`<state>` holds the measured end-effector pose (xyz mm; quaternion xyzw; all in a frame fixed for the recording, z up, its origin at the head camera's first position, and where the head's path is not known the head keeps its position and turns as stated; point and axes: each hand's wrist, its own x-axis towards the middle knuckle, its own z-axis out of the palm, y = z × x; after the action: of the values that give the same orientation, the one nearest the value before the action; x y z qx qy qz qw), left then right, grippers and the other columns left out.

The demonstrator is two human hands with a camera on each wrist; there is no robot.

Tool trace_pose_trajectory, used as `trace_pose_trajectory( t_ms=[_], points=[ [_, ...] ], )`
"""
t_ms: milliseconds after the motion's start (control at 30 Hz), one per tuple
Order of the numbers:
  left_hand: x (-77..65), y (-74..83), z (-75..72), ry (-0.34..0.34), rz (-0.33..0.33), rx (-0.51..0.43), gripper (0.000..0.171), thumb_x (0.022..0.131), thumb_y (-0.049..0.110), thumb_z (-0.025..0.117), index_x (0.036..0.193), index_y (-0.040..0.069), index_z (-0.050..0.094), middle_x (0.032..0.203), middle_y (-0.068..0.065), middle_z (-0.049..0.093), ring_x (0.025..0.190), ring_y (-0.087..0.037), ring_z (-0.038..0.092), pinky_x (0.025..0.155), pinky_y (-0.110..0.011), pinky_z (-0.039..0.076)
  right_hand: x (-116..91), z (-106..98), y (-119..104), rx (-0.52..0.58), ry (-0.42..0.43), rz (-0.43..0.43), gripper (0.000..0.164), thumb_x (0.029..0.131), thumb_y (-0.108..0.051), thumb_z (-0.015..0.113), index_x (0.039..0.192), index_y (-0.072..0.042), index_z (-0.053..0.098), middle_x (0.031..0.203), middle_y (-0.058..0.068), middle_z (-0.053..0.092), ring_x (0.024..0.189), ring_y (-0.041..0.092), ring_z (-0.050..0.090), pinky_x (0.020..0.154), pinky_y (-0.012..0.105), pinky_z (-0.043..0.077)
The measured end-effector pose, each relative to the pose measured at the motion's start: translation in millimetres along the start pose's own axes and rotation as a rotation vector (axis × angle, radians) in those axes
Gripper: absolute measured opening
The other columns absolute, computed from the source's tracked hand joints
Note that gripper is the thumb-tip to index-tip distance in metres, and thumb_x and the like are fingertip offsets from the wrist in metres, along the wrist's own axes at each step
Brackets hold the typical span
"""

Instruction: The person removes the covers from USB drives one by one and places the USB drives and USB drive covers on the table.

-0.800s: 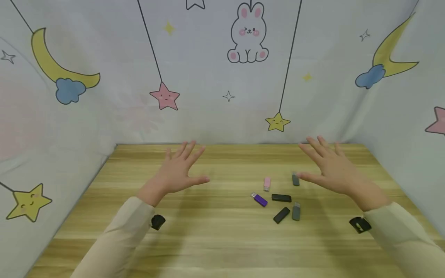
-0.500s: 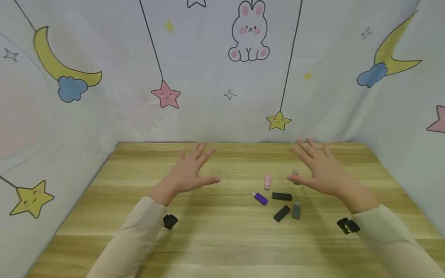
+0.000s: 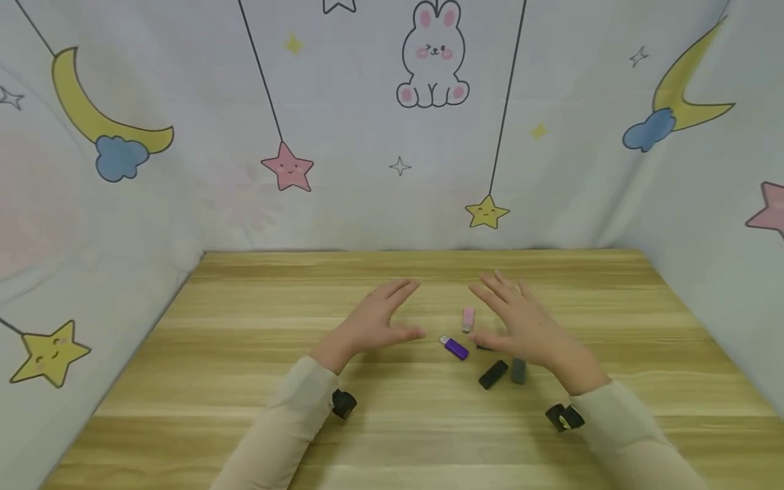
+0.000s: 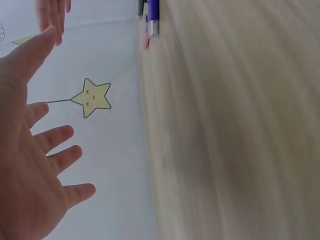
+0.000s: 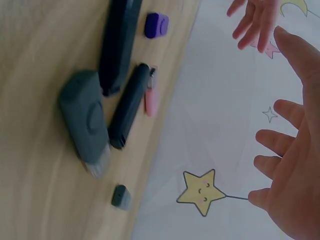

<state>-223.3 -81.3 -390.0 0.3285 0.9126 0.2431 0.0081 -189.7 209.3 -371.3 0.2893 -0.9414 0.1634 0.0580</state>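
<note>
My left hand (image 3: pixel 376 321) hovers left of a cluster of USB flash drives, fingers extended and nothing held. My right hand (image 3: pixel 522 325) hangs over the right part of that cluster, fingers spread, holding nothing. Between the hands lie a purple flash drive (image 3: pixel 455 348) and a pink flash drive (image 3: pixel 468 318). Nearer to me are a black flash drive (image 3: pixel 493 375) and a grey flash drive (image 3: pixel 518 371). My right hand mostly hides a second black drive in the head view; the right wrist view shows this black drive (image 5: pixel 129 106) and a farther grey drive (image 5: pixel 120 196).
The drives lie on a wood-grain table (image 3: pixel 245 327). White cloth printed with moons, stars and a rabbit (image 3: pixel 433 54) hangs behind it and along both sides. A small black device (image 3: pixel 344 404) sits at the left wrist and another black device (image 3: pixel 564 417) at the right.
Both hands have moved inward and slightly nearer to me, narrowing the gap between them. My right hand now covers the far grey drive and part of a black one. The drives stay put.
</note>
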Motion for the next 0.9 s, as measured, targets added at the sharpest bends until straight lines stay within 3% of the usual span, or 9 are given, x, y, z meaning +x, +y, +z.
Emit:
trace_pose_trajectory(
  t_ms=[233,400,533,900],
  points=[
    [7.6,2.4,18.6,-0.038,0.003,-0.045,0.080,0.088,0.044,0.067,0.152,0.014,0.031,0.152,-0.016,0.033,0.140,-0.034,0.031,0.112,-0.052,0.028,3,19,-6,0.067,-0.002,-0.006,0.078,0.085,-0.045,0.070,0.145,-0.005,0.041,0.152,0.021,0.033,0.140,0.045,0.023,0.111,0.066,0.013],
    [13.0,6.0,27.2,-0.070,0.026,-0.036,0.078,0.089,0.042,0.067,0.152,0.014,0.031,0.149,-0.013,0.038,0.136,-0.032,0.036,0.110,-0.051,0.032,3,28,-7,0.116,-0.006,-0.003,0.076,0.085,-0.041,0.072,0.144,-0.004,0.043,0.150,0.021,0.035,0.137,0.043,0.029,0.108,0.062,0.027],
    [15.4,8.4,31.5,-0.096,0.031,-0.017,0.077,0.089,0.043,0.067,0.151,0.015,0.032,0.148,-0.013,0.039,0.135,-0.032,0.037,0.110,-0.051,0.031,2,34,-10,0.157,-0.013,0.000,0.075,0.084,-0.038,0.074,0.143,-0.002,0.043,0.148,0.022,0.037,0.136,0.042,0.033,0.105,0.059,0.034],
    [21.9,13.1,34.1,-0.131,0.037,-0.024,0.073,0.089,0.037,0.068,0.150,0.015,0.035,0.148,-0.013,0.040,0.136,-0.031,0.037,0.111,-0.052,0.030,2,41,-16,0.203,-0.053,0.062,0.076,0.086,-0.039,0.073,0.145,-0.002,0.041,0.149,0.022,0.036,0.136,0.041,0.034,0.106,0.056,0.035]
  ],
)
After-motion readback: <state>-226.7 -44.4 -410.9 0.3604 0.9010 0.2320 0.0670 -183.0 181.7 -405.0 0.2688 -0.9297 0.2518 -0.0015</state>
